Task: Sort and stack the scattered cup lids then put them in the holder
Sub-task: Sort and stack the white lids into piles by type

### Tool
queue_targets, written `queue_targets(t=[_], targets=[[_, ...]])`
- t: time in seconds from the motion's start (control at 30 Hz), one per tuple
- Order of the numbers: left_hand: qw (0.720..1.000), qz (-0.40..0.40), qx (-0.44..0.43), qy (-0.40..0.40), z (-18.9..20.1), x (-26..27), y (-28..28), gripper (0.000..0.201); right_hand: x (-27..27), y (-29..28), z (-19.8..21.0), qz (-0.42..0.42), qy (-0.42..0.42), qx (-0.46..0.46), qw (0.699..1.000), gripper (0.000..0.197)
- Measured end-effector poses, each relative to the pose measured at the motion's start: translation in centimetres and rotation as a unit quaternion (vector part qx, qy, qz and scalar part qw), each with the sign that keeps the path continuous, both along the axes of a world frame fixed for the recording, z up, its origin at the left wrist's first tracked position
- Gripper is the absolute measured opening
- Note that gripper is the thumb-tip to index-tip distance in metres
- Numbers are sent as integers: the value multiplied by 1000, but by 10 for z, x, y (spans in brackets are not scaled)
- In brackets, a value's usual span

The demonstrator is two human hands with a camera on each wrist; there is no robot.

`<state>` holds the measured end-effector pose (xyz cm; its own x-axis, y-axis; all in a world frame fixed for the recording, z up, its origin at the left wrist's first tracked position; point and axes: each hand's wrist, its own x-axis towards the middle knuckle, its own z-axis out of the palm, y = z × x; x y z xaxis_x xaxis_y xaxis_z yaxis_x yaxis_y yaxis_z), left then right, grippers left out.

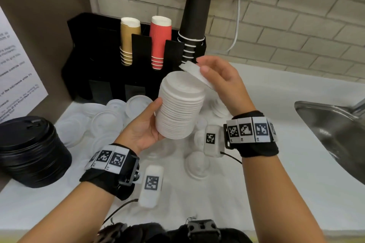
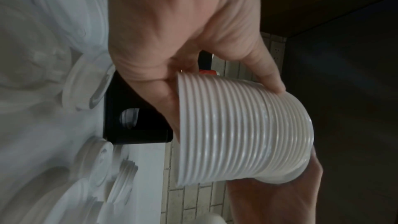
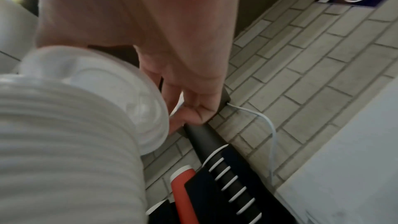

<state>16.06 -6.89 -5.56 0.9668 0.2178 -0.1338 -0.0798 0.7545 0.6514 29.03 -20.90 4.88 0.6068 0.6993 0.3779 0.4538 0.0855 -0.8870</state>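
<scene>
Head view: the left hand (image 1: pixel 145 130) grips a tall stack of white lids (image 1: pixel 180 108) above the counter (image 1: pixel 276 183), while the right hand (image 1: pixel 219 79) pinches one more white lid (image 1: pixel 194 73), tilted at the stack's top. Sorting seems partly done: black lids (image 1: pixel 29 150) are stacked, clear lids (image 1: pixel 106 120) lie scattered, and the holder (image 1: pixel 98 61) looks to have no lids yet.

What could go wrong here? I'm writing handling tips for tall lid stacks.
The left hand holds the tall white lid stack in the air, tilted, gripped low with only the thumb up its side, so upper lids might slide off. The right hand holds a white lid at an angle; seated crooked, it could make the stack lean.
</scene>
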Motion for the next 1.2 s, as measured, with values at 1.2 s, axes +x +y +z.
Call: queue_targets(t=[1.2], targets=[[995,97,22,23,11,-12,27,56,107,53,-99,-134,-240,-613,740,61]])
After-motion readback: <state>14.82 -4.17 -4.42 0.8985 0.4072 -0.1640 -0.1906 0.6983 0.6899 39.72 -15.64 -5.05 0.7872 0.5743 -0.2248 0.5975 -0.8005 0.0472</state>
